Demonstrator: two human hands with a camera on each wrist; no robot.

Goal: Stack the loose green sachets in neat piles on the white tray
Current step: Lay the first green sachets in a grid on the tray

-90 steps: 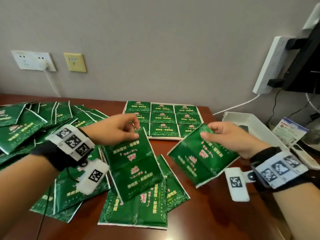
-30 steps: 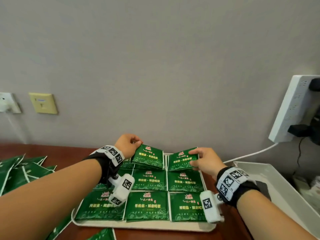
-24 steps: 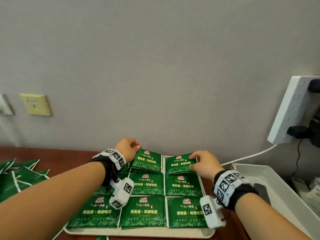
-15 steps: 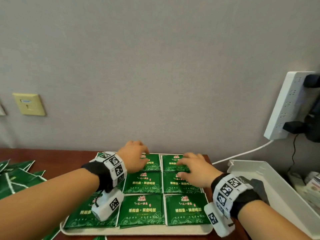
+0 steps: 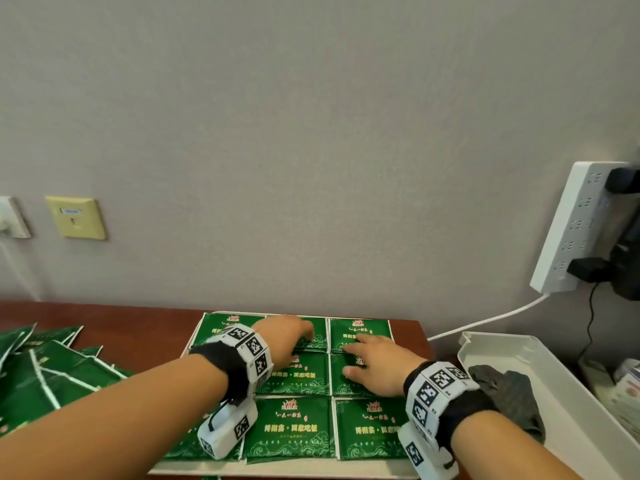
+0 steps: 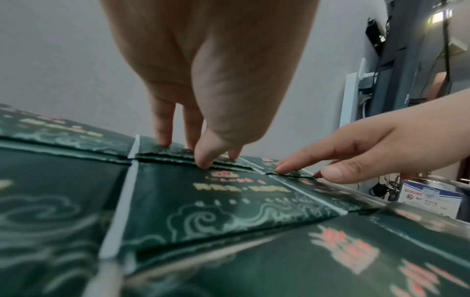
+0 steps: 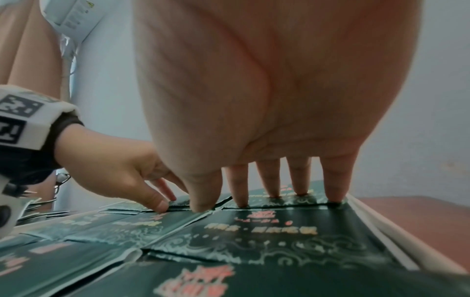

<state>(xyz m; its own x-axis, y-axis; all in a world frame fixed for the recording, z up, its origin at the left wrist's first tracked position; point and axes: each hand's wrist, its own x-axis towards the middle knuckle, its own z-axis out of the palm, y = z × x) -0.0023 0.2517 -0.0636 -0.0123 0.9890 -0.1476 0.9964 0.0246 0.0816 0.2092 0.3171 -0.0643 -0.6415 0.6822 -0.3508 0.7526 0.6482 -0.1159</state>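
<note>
i note both hands flat over the far row of the white rectangular tray [image 5: 294,468]. my left hand [image 5: 284,341] presses straight fingertips [image 6: 162,138] on the far-middle pile of flat green foil sachets [image 5: 311,341]; my right hand [image 5: 375,365] spreads its fingers [image 7: 269,180] on the far-right pile [image 5: 360,332]. neither hand pinches anything. in my judgement the step is squaring the piles: press lightly, nudge edges flush with neighbours, lift straight up so nothing slides. more loose green sachets [image 5: 41,372] lie on the brown wooden table [image 5: 104,315] at left.
</note>
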